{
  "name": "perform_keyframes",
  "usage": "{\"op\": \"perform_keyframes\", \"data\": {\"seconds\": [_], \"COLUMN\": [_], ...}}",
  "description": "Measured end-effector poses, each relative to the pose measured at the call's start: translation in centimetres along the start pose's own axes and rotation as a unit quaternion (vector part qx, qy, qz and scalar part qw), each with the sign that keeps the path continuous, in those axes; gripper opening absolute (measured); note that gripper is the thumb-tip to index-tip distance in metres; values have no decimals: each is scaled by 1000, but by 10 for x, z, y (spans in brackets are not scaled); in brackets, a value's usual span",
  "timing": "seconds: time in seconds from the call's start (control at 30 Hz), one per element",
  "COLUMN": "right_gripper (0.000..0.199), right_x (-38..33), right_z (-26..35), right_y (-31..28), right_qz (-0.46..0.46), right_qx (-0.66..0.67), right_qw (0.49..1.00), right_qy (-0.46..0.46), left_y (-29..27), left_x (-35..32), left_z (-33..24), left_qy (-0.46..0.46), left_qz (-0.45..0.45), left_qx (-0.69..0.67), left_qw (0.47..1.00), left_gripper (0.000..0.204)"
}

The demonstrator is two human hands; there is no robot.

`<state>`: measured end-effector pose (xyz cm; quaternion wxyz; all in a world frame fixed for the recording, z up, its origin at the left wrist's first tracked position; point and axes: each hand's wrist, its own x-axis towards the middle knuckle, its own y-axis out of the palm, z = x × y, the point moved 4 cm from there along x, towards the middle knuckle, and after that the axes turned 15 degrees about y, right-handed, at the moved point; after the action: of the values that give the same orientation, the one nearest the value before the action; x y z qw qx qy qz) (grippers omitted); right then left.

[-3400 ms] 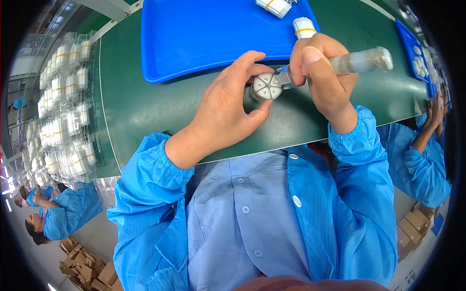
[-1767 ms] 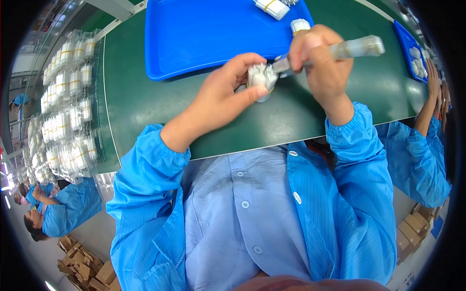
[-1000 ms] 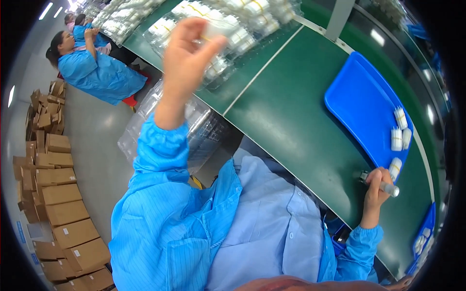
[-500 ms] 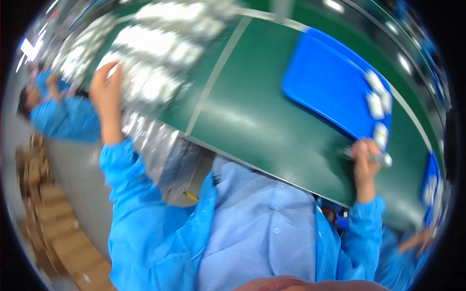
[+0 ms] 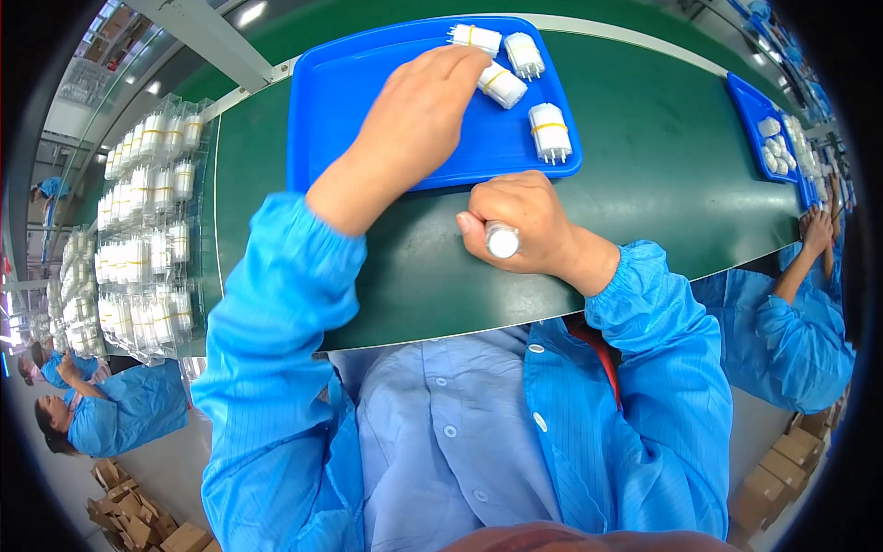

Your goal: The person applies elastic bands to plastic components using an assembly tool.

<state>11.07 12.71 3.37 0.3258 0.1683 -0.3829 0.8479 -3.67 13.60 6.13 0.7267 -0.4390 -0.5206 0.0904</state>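
Note:
My left hand (image 5: 418, 120) reaches over the blue tray (image 5: 317, 120), its fingers curled together at a white bundle (image 5: 503, 85) bound by a yellow band. The thumb is hidden, but the fingertips appear to grip the bundle's upper end. Around it in the tray lie more such bundles: one at the back (image 5: 475, 39), another with metal pins (image 5: 524, 55), and a third (image 5: 550, 133) near the right corner. Below the tray's near edge, my right hand (image 5: 529, 221) is closed in a fist round a cylinder with a pale round end (image 5: 502, 241); the rest is hidden.
Clear plastic trays (image 5: 147, 239) full of white banded bundles are stacked on the left of the green table (image 5: 644, 147). Another blue tray (image 5: 750, 110) holds white pieces at far right, near a co-worker's hands (image 5: 817, 230). Cardboard boxes (image 5: 138, 515) stand on the floor.
My view has turned rightward. My left hand has left the stacked white bundles and come over the blue tray. My right hand still holds the cylinder, now beside the tray's near edge.

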Motion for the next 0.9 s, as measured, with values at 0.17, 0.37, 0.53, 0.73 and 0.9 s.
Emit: {"op": "perform_keyframes", "data": {"seconds": [0.17,0.37,0.53,0.73,0.9], "right_gripper": [25,25,25,26,25], "right_x": [-5,-5,-2,-2,-2], "right_z": [-2,-5,-6,-7,-3], "right_y": [-6,-3,0,4,-2], "right_qz": [-2,13,8,4,-7], "right_qx": [-2,-9,-7,-8,21], "right_qw": [1000,1000,1000,1000,1000], "right_qy": [-1,8,5,14,11], "left_y": [49,51,68,68,64], "left_x": [5,-8,13,25,19], "left_z": [27,33,19,5,1], "left_qy": [-47,-135,-170,-162,-176], "left_qz": [101,96,112,141,122], "left_qx": [-101,-210,-144,-164,-134], "left_qw": [989,964,968,963,968], "left_gripper": [41,45,55,52,37]}}
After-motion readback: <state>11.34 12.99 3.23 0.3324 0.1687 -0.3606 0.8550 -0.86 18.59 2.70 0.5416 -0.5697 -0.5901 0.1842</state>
